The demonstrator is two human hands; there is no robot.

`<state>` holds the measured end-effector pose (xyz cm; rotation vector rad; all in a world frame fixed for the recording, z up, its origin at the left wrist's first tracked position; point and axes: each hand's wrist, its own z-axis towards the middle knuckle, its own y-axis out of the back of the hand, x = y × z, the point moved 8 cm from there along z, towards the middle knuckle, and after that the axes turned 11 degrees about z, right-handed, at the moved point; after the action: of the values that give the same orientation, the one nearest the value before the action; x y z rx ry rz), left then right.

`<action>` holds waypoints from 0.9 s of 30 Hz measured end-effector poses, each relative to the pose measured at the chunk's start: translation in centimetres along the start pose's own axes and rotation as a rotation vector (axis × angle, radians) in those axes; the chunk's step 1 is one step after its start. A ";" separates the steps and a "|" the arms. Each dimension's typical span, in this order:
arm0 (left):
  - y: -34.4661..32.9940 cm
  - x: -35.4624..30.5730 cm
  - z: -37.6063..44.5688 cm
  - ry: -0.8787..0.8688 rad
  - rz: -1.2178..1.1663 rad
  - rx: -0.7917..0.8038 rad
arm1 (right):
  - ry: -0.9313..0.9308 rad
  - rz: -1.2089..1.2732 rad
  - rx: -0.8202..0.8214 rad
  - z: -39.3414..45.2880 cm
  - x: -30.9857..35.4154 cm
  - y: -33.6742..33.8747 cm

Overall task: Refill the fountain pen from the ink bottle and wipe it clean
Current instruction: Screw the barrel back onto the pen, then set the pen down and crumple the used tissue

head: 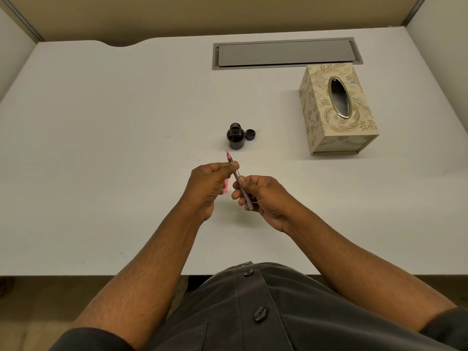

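Pink and dark, the slim fountain pen (236, 176) is held above the middle of the white table (101, 148), its nib pointing toward the far edge. The left hand (211, 184) pinches the pink front section, with another pink piece tucked in its palm; the right hand (263, 196) curls its fingers round the dark rear part. Just beyond the nib stands the small dark glass ink bottle (235, 140), open, with its black screw cap (250, 134) lying beside it. The floral cardboard tissue box (336, 110) sits toward the far right corner. The hands seem to be working the two pen parts against each other. This is best done with a steady front grip, a slow twist of the rear only, and the nib kept clear of the table and the bottle so that nothing drips or tips.
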<state>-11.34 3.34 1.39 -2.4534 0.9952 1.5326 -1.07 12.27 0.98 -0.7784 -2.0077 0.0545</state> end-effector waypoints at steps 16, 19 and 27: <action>-0.8 0.8 0.1 0.016 0.014 0.069 | 0.094 -0.231 -0.059 0.1 0.1 1.1; -1.0 1.1 0.1 0.020 0.027 0.067 | 0.204 -0.398 -0.159 0.3 1.0 1.6; -1.0 2.5 1.1 0.091 0.085 0.090 | 0.241 -0.568 -0.336 1.4 1.5 3.5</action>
<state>-10.92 3.34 -1.44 -2.4681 1.1714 1.3774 -0.94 16.25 0.16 -0.3660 -1.9547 -0.6874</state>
